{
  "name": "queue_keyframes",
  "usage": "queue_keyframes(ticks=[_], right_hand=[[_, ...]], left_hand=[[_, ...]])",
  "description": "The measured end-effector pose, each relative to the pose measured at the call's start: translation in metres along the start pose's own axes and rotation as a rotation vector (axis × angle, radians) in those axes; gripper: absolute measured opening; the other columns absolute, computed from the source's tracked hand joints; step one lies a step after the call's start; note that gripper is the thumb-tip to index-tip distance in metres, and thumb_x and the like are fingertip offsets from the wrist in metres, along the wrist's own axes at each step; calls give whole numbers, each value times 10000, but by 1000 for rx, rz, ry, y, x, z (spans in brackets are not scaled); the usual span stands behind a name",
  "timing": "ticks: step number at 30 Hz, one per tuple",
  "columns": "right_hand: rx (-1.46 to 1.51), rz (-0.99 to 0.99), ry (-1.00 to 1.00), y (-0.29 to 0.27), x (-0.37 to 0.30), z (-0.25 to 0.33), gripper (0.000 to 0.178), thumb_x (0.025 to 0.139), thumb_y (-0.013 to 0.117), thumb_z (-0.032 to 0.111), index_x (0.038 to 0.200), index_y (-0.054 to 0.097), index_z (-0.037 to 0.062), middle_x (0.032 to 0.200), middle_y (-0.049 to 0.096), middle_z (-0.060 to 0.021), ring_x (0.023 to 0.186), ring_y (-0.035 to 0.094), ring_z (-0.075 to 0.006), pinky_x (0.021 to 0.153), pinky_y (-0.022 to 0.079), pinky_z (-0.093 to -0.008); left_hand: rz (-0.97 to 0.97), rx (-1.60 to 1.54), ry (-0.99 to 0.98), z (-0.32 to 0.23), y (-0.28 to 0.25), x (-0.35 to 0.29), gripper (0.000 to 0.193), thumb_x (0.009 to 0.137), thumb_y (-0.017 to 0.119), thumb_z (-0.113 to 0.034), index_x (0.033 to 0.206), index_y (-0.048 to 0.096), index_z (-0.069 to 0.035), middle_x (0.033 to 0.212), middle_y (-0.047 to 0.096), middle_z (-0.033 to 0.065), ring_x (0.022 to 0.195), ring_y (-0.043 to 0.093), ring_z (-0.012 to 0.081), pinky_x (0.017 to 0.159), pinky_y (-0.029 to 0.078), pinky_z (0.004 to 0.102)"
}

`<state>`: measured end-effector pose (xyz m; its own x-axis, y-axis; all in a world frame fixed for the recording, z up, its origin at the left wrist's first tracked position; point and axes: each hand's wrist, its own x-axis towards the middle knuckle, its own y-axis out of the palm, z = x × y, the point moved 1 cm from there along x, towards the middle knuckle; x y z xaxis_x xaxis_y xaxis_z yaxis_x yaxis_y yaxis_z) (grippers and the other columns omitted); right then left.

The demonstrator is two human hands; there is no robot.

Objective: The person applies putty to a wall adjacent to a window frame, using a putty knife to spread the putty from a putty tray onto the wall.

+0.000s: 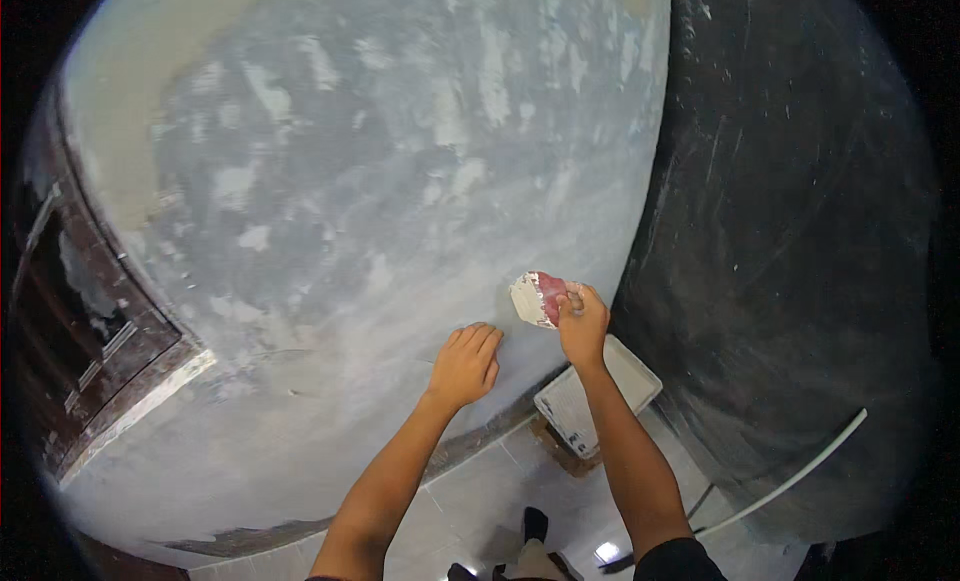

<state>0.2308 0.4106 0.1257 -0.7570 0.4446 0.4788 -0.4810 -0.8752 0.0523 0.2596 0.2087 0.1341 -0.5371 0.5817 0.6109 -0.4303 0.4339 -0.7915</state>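
My right hand (584, 324) grips a red putty spreader (551, 293) at its right end. Pale, creamy putty (528, 299) coats the spreader's left part, which is held at the wall; I cannot tell if it touches. Lower and to the left, my left hand (467, 364) lies with fingers stretched out against the grey wall (350, 211), holding nothing. White filler patches and smears cover much of that wall.
A white paint tray (625, 373) stands on a brown block (565, 451) below my right forearm. A dark wall (790, 261) meets the grey one at the right, with a pale tube (800, 473) by it. A dark wooden frame (85, 321) is at left, a tiled floor (480, 491) below.
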Motion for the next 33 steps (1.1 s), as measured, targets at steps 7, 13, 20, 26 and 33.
queue_keyframes(ticks=[7, 13, 20, 26, 33], right_hand=[[-148, -3, 229, -24, -22, -118, 105, 828, 640, -20, 932, 644, -29, 800, 694, -121, 760, 693, -225, 722, 526, -336], [-365, 2, 365, -17, -46, -177, 107, 862, 609, -41, 964, 619, -11, 837, 693, -113, 737, 669, -189, 716, 521, -318], [-609, -46, 305, -67, -85, -271, 92, 881, 620, 51, 947, 607, -12, 798, 681, -170, 728, 685, -272, 660, 522, -381], [-626, -84, 361, -75, -87, -316, 138, 831, 682, 68, 926, 609, 1, 763, 681, -159, 689, 680, -302, 652, 518, -384], [-733, -92, 293, -101, -78, -392, 138, 826, 656, 56, 954, 619, 18, 796, 686, -191, 763, 681, -379, 674, 520, -428]], left_hand=[[152, -119, -36, 0, 106, -25, 407, 780, 587, -55, 1182, 563, 3, 1180, 608, 177, 1159, 551, 332, 999, 422, 432], [287, -288, -155, 28, 167, -64, 401, 799, 579, -73, 1192, 563, 4, 1204, 602, 186, 1187, 538, 343, 1022, 408, 442], [523, -303, -218, 19, 245, -110, 507, 896, 524, -179, 1364, 439, -2, 1380, 497, 201, 1333, 419, 355, 1122, 303, 487], [667, -324, -249, 28, 300, -133, 538, 945, 478, -242, 1422, 383, -11, 1462, 422, 185, 1382, 362, 348, 1153, 254, 496], [768, -365, -267, 31, 343, -163, 538, 934, 494, -251, 1401, 401, -2, 1443, 439, 192, 1376, 370, 341, 1131, 279, 508]])
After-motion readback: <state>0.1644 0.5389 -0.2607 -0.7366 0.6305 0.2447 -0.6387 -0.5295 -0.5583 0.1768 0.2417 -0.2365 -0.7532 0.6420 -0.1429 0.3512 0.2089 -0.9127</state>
